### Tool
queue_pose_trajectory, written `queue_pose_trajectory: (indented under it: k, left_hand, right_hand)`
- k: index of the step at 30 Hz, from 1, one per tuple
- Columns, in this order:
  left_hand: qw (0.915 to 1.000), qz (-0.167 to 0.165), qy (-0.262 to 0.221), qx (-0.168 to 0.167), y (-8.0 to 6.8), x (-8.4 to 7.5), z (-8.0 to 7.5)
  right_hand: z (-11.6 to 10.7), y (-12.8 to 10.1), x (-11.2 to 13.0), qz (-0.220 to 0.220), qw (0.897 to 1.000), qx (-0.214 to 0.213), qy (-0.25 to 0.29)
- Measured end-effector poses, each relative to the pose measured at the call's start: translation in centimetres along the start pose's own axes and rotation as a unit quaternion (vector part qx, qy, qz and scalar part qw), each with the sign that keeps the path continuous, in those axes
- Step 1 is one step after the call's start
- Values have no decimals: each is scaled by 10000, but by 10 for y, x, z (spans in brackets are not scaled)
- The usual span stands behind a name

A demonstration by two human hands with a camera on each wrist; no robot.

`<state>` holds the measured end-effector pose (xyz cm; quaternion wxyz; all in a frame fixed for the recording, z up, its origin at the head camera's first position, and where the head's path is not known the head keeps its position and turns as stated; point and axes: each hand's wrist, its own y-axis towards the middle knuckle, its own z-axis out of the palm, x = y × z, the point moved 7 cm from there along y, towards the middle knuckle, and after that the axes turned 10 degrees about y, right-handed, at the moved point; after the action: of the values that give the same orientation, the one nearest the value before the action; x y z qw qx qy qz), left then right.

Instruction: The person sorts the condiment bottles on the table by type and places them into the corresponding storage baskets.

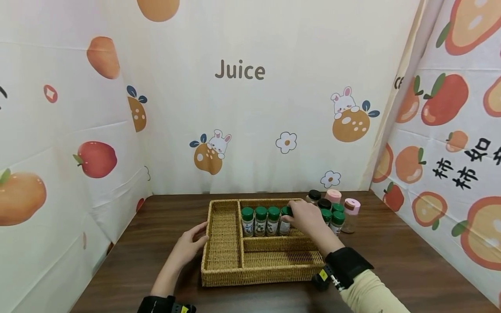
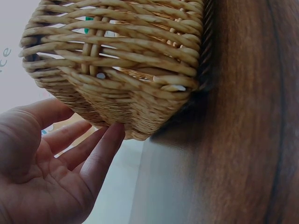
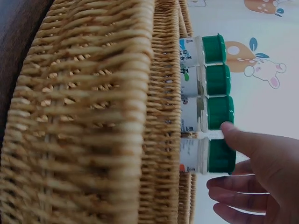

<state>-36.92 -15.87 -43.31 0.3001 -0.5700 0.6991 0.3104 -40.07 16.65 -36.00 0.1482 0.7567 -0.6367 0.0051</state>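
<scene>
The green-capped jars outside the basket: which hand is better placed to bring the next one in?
Probably the right hand: it grips a jar in the basket, beside the loose jars. The left hand rests on the basket's far left side.

Pink-capped jars (image 1: 343,203) & black-lid jars (image 1: 318,199) on wood table (image 1: 411,261), fruit-print backdrop (image 1: 274,108).

The head camera looks forward and down from above the near table edge, taking in the whole wicker tray (image 1: 222,256) and the printed backdrop beyond. The left wrist camera sits low by the tray's left wall (image 2: 117,74), very close. The right wrist camera (turned sideways) views the tray (image 3: 93,116) closely from its near side, sharing the green-capped jars (image 3: 205,112) with the head view (image 1: 260,221).
</scene>
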Motion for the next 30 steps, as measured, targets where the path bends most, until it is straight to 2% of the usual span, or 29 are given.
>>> queue_pose_trajectory:
  k: [10, 22, 26, 30]
  left_hand:
    - [10000, -37, 17, 17, -1, 0, -1]
    - [10000, -59, 73, -4, 0, 1, 0]
    - [9999, -50, 99, -32, 1, 1, 0]
    - [9999, -34, 124, -38, 1, 1, 0]
  right_hand:
    - [-24, -5, -26, -146, 9986, -302, 410]
    - [-54, -27, -98, 84, 9893, -1216, 801]
    - [-54, -32, -117, 304, 9889, -1172, 862]
    - [-54, -35, -127, 334, 9886, -1198, 844]
